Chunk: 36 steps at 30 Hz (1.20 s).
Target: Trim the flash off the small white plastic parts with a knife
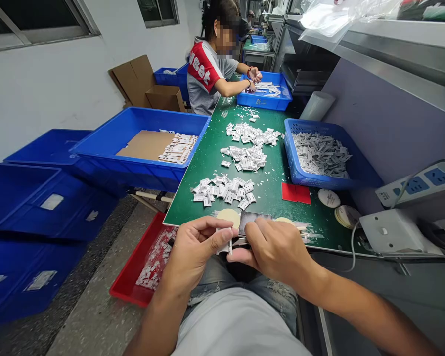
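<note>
Only two hands, three piles of white tags.

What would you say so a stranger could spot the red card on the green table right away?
Find the green work table. On its right sits a blue slotted basket of white pieces; just in front lies a flat red card, the only red thing on the table.

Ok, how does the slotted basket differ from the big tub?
The basket has slotted walls, the tub solid ones. The basket sits on the bench; the tub stands off its edge. The basket holds loose white pieces; the tub, a cardboard sheet with stacked strips. Both are blue and open-topped.
</note>
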Tool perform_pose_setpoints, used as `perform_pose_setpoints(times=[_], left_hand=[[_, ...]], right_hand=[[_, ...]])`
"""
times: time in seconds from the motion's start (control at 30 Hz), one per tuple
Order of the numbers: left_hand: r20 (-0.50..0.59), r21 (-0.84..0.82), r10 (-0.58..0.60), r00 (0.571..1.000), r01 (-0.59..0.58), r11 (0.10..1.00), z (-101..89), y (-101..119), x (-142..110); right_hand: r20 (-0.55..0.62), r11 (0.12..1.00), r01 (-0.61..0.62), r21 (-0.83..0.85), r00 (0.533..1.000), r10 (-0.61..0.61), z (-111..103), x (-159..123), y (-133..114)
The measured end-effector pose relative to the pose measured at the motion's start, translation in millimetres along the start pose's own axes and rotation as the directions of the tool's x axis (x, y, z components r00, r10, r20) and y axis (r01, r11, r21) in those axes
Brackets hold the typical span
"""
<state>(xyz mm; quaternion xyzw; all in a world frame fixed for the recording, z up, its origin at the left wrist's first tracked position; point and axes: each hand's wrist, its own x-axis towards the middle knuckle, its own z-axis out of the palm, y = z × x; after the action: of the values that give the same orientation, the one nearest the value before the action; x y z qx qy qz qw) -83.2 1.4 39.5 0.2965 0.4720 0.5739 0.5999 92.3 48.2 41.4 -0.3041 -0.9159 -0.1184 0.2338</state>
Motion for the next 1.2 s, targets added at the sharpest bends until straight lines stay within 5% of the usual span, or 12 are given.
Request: perform_pose_setpoints(times=[0.33,0.47,0.53,0.63,0.73,0.8,0.87,1.03,1.2], left_hand=[[-0.049,-0.009,-0.021,0.999,0.021,1.0,4.1,-2,2],[-0.098,0.031,0.03,0.995,-0.027,0.999,7.0,-5,3],[-0.14,0.088,0.108,0.984,-0.096,0.991,9.1,-8,3],[-0.098,0.092,0.164,0.982,-0.155,0.984,11.0,-12,1],[0.03,0.0,0.144,0.989,-0.144,0.99,9.8,-17,0],[0.087,-0.071,0.128,0.988,-0.122,0.99,8.0,-19,1],[0.115,-0.13,0.124,0.986,-0.109,0.986,6.0,-21,2],[0.137,-0.06,0.136,0.981,-0.129,0.99,0.4,-21,3],[0.136,0.039,0.153,0.979,-0.159,0.986,-5.7,-19,2]], right_hand=[[-0.045,1.0,0.003,0.016,0.999,-0.002,5,-10,-2],[-0.01,0.966,-0.04,0.254,0.999,0.044,6,-12,-2],[0.098,0.857,-0.131,0.499,0.991,0.094,5,-10,-3],[0.316,0.548,-0.352,0.759,0.935,0.164,1,-4,-6],[0.467,0.277,-0.484,0.83,0.875,0.131,-4,2,-8],[0.509,0.234,-0.509,0.829,0.858,0.063,-6,5,-9],[0.479,0.338,-0.465,0.819,0.877,0.046,-4,6,-10],[0.138,0.842,-0.163,0.514,0.985,0.106,10,5,-12],[0.019,0.968,-0.065,0.243,0.998,0.062,17,12,-12]])
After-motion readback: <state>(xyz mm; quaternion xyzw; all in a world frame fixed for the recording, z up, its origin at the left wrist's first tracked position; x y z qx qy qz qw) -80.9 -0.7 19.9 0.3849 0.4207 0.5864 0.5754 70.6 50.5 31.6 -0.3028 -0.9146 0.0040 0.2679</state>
